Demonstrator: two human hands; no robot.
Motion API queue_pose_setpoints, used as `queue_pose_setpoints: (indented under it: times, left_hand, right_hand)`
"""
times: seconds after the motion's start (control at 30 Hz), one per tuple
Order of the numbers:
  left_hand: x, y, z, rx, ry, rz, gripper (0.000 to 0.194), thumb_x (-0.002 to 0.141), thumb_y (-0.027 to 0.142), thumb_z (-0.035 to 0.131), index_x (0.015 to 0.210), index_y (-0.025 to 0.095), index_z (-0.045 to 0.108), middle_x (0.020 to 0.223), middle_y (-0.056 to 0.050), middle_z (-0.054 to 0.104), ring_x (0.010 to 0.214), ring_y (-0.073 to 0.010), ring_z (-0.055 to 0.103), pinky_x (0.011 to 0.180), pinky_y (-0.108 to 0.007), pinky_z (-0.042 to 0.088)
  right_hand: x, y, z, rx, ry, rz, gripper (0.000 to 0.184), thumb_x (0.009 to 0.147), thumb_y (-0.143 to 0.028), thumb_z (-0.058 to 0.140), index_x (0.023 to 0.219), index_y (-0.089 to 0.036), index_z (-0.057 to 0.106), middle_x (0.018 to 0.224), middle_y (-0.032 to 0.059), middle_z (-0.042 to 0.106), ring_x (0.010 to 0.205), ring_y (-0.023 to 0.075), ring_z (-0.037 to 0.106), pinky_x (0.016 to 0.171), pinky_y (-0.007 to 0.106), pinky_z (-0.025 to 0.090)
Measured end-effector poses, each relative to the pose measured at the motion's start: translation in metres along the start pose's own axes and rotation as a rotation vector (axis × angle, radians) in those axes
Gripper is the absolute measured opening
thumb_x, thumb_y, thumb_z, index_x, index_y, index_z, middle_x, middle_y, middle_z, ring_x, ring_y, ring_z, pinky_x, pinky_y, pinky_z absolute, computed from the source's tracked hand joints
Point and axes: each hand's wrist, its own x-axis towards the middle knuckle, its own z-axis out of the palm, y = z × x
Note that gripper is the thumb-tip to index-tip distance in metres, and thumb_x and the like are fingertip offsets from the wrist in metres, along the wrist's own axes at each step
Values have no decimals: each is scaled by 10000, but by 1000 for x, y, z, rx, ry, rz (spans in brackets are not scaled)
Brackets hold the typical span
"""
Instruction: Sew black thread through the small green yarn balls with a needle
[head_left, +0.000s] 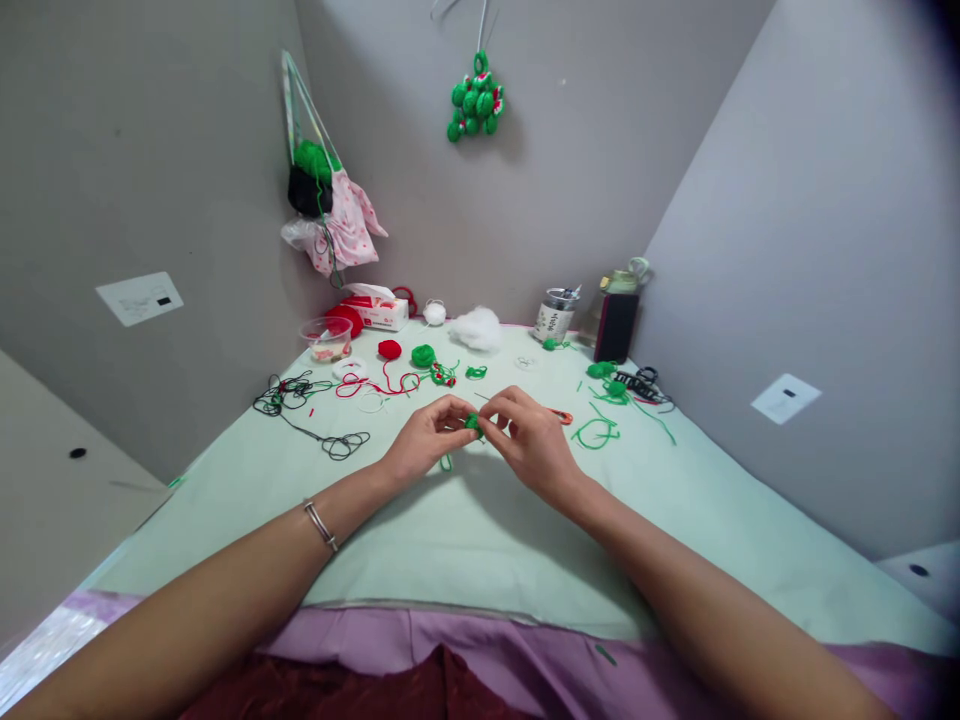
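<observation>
Between my two hands, over the middle of the table, is a small green crochet piece [472, 423]. My left hand [431, 435] pinches it from the left, and my right hand [529, 440] is closed at its right side with thumb and fingertips on it. A thin dark shaft [482, 396] juts out beyond my right fingers. Behind that hand shows an orange handle [562, 416]; whether the two are one tool, I cannot tell. A short green yarn loop [446, 463] lies under my left hand.
Dark tangled cord [289, 393] lies left. Behind are a red yarn ball [389, 349], a green yarn ball [423, 355], white stuffing [478, 328] and a tissue box [379, 310]. At right stand a can [556, 315] and a phone [616, 328], near a black hair claw [643, 384].
</observation>
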Motion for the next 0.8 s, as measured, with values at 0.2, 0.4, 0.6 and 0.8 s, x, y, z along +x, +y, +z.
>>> queue_pose_setpoints:
  times: [0.2,0.4,0.6,0.8]
  left_hand:
    - [-2,0,-1,83,-22,-47,242,761,273,719,963,178,626,892,-25,640,809,-153,585,759,-293,429]
    - [-2,2,-1,91,-103,-65,233,786,294,695,981,189,624,864,-23,651,795,-153,581,750,-290,418]
    - [-2,8,-4,9,-96,-94,269,771,323,726,987,189,640,902,-40,664,837,-165,600,815,-316,455]
    - [1,2,-13,-102,-125,-94,310,779,313,729,1054,201,638,980,-45,659,911,-169,614,916,-361,469]
  right_hand:
    - [9,-9,-18,611,-44,269,190,892,-382,587,868,-197,554,809,24,663,554,106,554,504,241,385]
    - [16,-8,-36,890,-105,380,293,870,-463,617,831,-213,469,492,-89,412,410,66,329,436,213,269]
    - [18,-9,-47,837,-28,306,214,880,-395,600,948,-210,516,594,-55,450,514,92,371,498,237,313]
    - [10,-6,-38,314,20,50,134,916,-299,582,865,-196,651,775,28,604,670,132,517,620,273,402]
